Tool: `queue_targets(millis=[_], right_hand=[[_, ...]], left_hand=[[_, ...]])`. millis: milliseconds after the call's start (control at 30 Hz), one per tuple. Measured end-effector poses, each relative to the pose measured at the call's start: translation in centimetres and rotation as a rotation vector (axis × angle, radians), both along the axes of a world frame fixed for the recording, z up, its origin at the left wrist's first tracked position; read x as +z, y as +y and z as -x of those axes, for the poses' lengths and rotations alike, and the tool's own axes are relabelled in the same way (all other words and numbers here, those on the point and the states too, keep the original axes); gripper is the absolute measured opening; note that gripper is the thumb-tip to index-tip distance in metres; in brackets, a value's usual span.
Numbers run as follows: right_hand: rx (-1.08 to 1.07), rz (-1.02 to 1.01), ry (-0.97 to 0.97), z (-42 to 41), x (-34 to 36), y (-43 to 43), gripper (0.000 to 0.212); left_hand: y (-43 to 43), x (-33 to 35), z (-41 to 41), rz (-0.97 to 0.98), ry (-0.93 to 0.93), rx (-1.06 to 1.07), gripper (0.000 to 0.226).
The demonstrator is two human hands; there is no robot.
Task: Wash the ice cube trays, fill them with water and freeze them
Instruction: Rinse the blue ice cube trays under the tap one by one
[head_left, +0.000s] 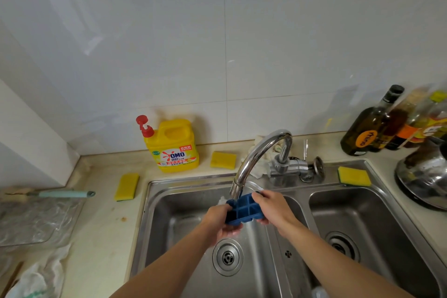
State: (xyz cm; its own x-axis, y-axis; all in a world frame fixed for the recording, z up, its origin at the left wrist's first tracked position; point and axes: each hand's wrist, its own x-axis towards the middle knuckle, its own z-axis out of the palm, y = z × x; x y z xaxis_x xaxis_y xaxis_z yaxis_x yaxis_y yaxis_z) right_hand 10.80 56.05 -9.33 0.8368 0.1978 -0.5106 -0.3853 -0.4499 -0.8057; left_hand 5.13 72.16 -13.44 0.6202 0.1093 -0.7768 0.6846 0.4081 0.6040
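Steel sink, beige counter, tiled wall, left hand, right hand, fingers clamped on blue tray

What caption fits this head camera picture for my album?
Left hand and right hand hold a blue ice tray under the tap.

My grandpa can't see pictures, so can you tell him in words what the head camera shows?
A person's left hand and right hand hold a blue ice cube tray under the spout of a curved chrome tap, over the left bowl of a steel double sink. A yellow dish soap bottle and yellow sponges sit around it.
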Motion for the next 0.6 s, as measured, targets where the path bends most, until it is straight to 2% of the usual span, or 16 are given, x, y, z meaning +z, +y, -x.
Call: queue_targets(millis=[233,400,600], right_hand=[[0.042,0.019,-0.036,0.2,0.1,0.5,0.021],[0.059,0.020,-0.055,0.1,-0.2,0.8,0.012],[0.038,-0.072,0.107,0.3,-0.4,1.1,0.011]], left_hand=[[0.2,0.4,-0.1,0.006,0.012,0.045,0.017],[0.6,0.2,-0.3,-0.046,-0.017,0.046,0.017],[1.8,0.4,-1.0,-0.570,-0.238,0.055,0.009]])
